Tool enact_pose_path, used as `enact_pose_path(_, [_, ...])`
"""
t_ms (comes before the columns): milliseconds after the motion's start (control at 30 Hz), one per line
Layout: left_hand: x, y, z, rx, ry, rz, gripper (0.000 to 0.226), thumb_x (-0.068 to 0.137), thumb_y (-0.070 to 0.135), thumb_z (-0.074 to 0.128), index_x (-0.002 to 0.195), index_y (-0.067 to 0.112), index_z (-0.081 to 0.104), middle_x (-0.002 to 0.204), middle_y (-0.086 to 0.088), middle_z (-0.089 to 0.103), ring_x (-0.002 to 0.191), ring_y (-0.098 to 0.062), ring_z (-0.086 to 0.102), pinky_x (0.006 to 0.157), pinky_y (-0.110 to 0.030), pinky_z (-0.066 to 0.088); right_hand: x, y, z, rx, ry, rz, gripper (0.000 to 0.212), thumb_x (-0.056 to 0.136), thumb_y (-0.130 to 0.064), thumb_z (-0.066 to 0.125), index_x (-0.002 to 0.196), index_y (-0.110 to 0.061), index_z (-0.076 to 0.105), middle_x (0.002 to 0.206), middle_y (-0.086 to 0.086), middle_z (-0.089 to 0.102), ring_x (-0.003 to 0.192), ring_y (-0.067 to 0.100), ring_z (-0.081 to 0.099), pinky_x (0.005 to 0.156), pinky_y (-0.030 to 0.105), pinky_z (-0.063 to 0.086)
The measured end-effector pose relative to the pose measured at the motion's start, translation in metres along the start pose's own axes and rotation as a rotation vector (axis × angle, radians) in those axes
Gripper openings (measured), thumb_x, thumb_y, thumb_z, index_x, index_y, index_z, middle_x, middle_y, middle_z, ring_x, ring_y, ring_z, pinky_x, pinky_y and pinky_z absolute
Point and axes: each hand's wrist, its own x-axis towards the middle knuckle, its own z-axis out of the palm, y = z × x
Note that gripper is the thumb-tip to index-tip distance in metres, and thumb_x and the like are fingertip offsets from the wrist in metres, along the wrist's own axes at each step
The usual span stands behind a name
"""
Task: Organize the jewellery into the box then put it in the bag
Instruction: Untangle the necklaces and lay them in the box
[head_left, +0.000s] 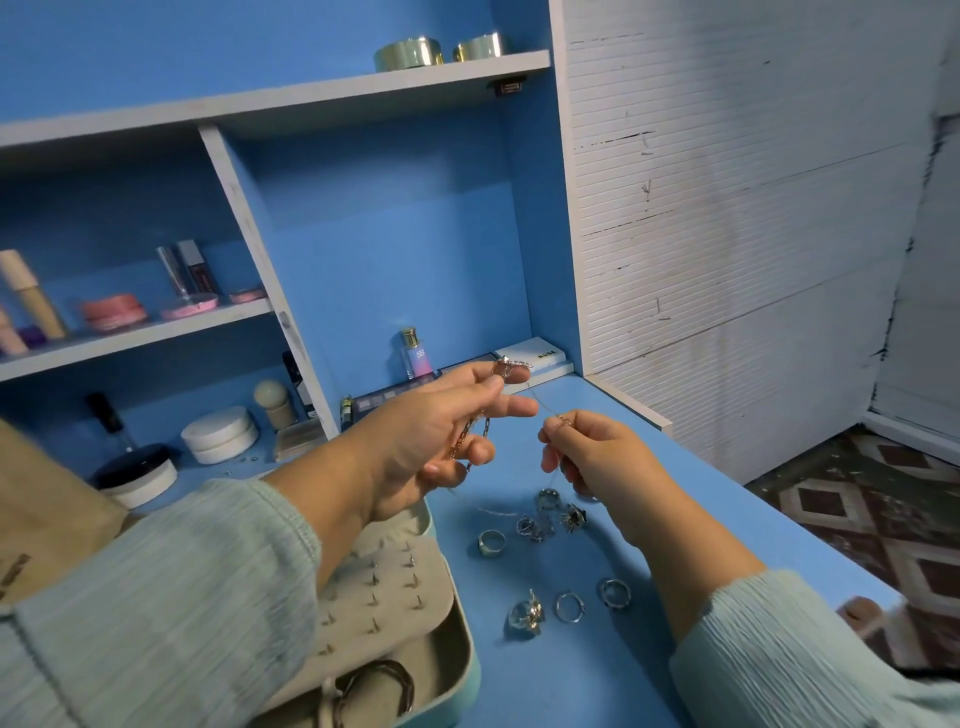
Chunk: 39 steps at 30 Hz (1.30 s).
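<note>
My left hand (434, 439) is raised above the blue desk and holds a chunky gold link chain (470, 434) in its fingers, with a silver pendant (506, 366) pinched at the fingertips. My right hand (587, 452) pinches a thin chain (545, 402) that runs across to the left hand. Below the hands, several silver rings (545, 519) lie loose on the desk, with more rings (569, 605) nearer me. The open light-blue jewellery box (457, 623) sits at lower left, its beige insert holding stud earrings and a bangle (374, 691). A tan bag (47, 499) is at the far left.
Cosmetic jars (221, 434), a brush and a perfume bottle (415, 353) stand at the back of the desk and on the shelves. A white ribbed panel (727, 208) closes off the right. The desk edge drops to a patterned floor (857, 509) on the right.
</note>
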Motion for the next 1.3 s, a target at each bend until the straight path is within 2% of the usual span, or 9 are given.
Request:
enact_pose_path(233, [0.001, 0.001, -0.006, -0.079, 0.112, 0.1, 0.016, 0.095, 0.022, 0.048, 0.1, 0.029, 0.061, 0.093, 0.006, 0.069, 0.044, -0.004, 0.036, 0.035, -0.011, 0.018, 0.002, -0.001, -0.003, 0.097, 0.068, 0.041, 0.021, 0.095, -0.023, 0.05, 0.08, -0.013, 0.059, 0.057, -0.004, 0.057, 0.051, 0.012, 0.036, 0.046, 0.021, 0.03])
enact_pose_path(467, [-0.002, 0.004, -0.015, -0.112, 0.162, 0.126, 0.02, 0.095, 0.015, 0.049, 0.101, 0.029, 0.062, 0.096, 0.005, 0.07, 0.045, -0.004, 0.037, 0.034, -0.01, 0.02, 0.003, -0.001, -0.003, 0.107, 0.078, 0.051, 0.021, 0.095, -0.023, 0.05, 0.079, -0.015, 0.061, 0.06, -0.004, 0.059, 0.052, 0.012, 0.038, 0.047, 0.023, 0.029])
enact_pose_path(600, [-0.006, 0.006, -0.016, -0.099, 0.139, 0.135, 0.02, 0.097, 0.017, 0.046, 0.102, 0.028, 0.062, 0.097, 0.006, 0.072, 0.042, -0.004, 0.039, 0.032, -0.01, 0.019, 0.001, -0.003, -0.001, 0.255, 0.018, 0.08, 0.023, 0.097, -0.027, 0.047, 0.087, -0.013, 0.062, 0.069, 0.0, 0.064, 0.049, 0.01, 0.044, 0.049, 0.022, 0.031])
enact_pose_path(733, [-0.009, 0.008, -0.017, -0.08, 0.107, 0.136, 0.02, 0.098, 0.019, 0.044, 0.106, 0.028, 0.06, 0.101, 0.004, 0.072, 0.042, -0.004, 0.04, 0.031, -0.01, 0.02, -0.002, -0.007, -0.001, 0.377, -0.062, 0.104, 0.028, 0.099, -0.031, 0.041, 0.092, -0.01, 0.059, 0.074, 0.006, 0.067, 0.047, 0.012, 0.052, 0.043, 0.019, 0.036])
enact_pose_path(833, [-0.009, 0.009, -0.016, -0.09, 0.086, 0.145, 0.022, 0.098, 0.02, 0.042, 0.108, 0.03, 0.058, 0.103, 0.003, 0.072, 0.041, -0.004, 0.042, 0.03, -0.01, 0.021, -0.003, -0.008, -0.001, 0.356, -0.093, 0.1, 0.033, 0.099, -0.034, 0.039, 0.091, -0.009, 0.058, 0.066, 0.007, 0.062, 0.049, 0.014, 0.056, 0.043, 0.019, 0.037])
enact_pose_path(1067, [-0.008, 0.016, -0.015, -0.119, 0.079, 0.191, 0.023, 0.099, 0.022, 0.039, 0.109, 0.033, 0.057, 0.109, 0.004, 0.07, 0.042, -0.004, 0.045, 0.031, -0.009, 0.019, -0.001, 0.0, -0.004, 0.214, -0.127, 0.027, 0.025, 0.092, -0.032, 0.055, 0.082, -0.011, 0.065, 0.06, -0.001, 0.051, 0.05, 0.009, 0.045, 0.05, 0.02, 0.035])
enact_pose_path(1300, [-0.007, 0.025, -0.014, -0.1, 0.125, 0.24, 0.023, 0.1, 0.021, 0.039, 0.109, 0.033, 0.057, 0.107, 0.004, 0.071, 0.043, -0.005, 0.048, 0.03, -0.01, 0.019, 0.0, 0.002, -0.004, 0.15, -0.155, 0.016, 0.026, 0.092, -0.015, 0.055, 0.072, -0.01, 0.071, 0.06, 0.002, 0.048, 0.05, 0.01, 0.042, 0.05, 0.019, 0.035])
